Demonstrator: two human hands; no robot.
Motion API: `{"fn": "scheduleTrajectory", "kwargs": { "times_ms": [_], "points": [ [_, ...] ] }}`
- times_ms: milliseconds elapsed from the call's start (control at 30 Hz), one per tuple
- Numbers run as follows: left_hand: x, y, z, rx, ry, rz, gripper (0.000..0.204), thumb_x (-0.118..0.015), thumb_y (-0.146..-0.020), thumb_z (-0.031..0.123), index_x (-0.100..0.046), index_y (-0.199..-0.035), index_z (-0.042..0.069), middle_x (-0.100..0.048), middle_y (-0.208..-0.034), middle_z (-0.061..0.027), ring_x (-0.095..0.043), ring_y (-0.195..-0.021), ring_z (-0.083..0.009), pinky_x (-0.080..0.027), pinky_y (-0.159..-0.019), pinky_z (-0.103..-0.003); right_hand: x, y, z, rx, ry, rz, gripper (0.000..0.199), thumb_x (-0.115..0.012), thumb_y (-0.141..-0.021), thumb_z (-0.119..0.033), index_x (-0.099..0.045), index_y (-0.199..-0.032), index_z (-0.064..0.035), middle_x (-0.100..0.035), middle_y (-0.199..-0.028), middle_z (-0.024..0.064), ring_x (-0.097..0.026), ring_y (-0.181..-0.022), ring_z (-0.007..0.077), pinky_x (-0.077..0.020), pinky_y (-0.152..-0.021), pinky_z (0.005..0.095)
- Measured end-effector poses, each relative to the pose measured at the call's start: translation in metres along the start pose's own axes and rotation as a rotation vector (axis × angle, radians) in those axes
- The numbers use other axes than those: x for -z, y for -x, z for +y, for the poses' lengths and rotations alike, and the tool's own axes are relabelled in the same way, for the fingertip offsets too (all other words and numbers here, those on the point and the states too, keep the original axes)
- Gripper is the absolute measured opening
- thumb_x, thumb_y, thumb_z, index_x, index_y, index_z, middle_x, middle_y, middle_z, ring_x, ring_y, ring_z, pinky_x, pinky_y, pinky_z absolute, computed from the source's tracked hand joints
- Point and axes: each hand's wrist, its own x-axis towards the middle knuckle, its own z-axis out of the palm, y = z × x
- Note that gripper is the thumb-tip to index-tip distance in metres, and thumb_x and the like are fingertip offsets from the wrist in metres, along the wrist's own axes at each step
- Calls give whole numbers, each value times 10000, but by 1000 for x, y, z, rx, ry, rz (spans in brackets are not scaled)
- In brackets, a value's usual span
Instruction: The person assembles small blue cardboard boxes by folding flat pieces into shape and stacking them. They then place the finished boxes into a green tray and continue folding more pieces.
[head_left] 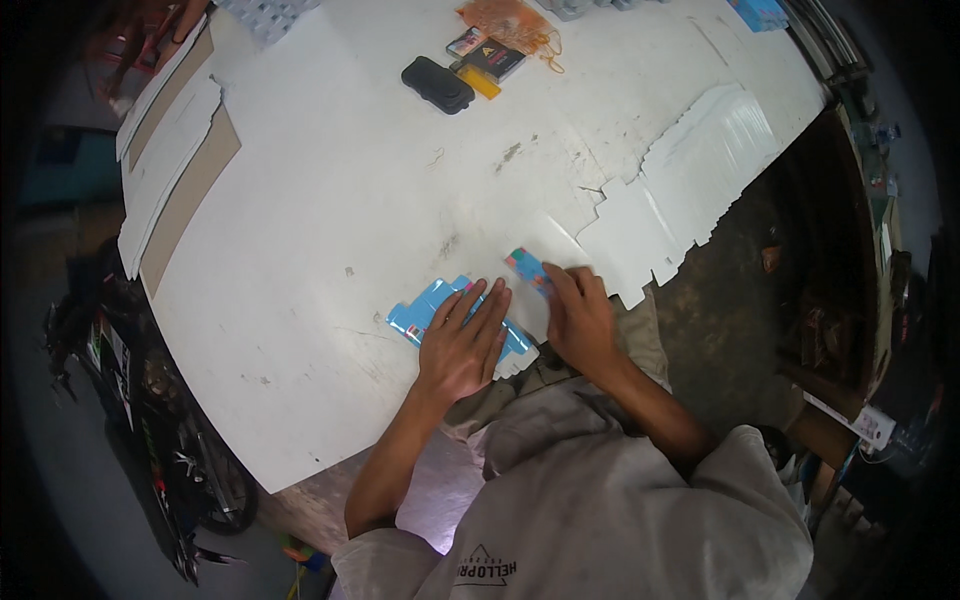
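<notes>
Blue printed card blank [432,312] is lying flat under the left hand [462,345], fingers spread apart; the right hand [580,320], fingers together, is pressing its folded flap [528,268]. Uneven pressure risks a crooked crease on the bench [330,190].

The scuffed white surface [330,200] carried a flat blue printed carton blank [430,312] under the left grip [462,345], with a black oval case [437,85] far beyond.

A flat carton blank [440,310] lies on the table [330,200], cardboard sheets [165,160] far left.
</notes>
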Motion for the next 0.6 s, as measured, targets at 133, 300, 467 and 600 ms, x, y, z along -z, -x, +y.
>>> {"fn": "scheduleTrajectory", "kwargs": {
  "times_ms": [133, 300, 467, 600],
  "points": [
    [-1, -15, 7, 2, -173, 22, 645, -631, -956, 199, -456, -1528, -41, -380, -1655, -239, -349, -1542, -402, -218, -1244, -644, 9, -17, -22, 60, 133, 9, 394, -661, -967, -99, -603, -1329, 45, -661, -1016, 183, -622, -904, 364, -457, -764, 477],
    [2, -30, 17, 4, -284, -193, 740, -671, -912, 308, -471, -1536, -35, -323, -1696, -203, -272, -1593, -332, -183, -1273, -605, 23, -17, -37, -461, -270, -428, 405, -661, -983, -101, -612, -1363, 31, -700, -1101, 212, -672, -1013, 367, -502, -872, 471],
    [13, -43, 14, -33, -47, -141, 747, -706, -905, 320, -486, -1527, -30, -376, -1667, -204, -311, -1574, -341, -208, -1277, -564, 45, -2, -7, -114, 518, 152, 419, -623, -981, -107, -612, -1385, 2, -726, -1022, 185, -688, -934, 373, -512, -938, 494],
    [-5, -37, 4, -72, 2, -63, 648, -683, -953, 284, -523, -1502, -20, -449, -1623, -201, -391, -1530, -347, -264, -1260, -534, 21, 19, 22, -40, 22, 254, 497, -729, -889, -17, -617, -1371, 28, -643, -1100, 213, -599, -974, 357, -446, -957, 514]
  ]
}}
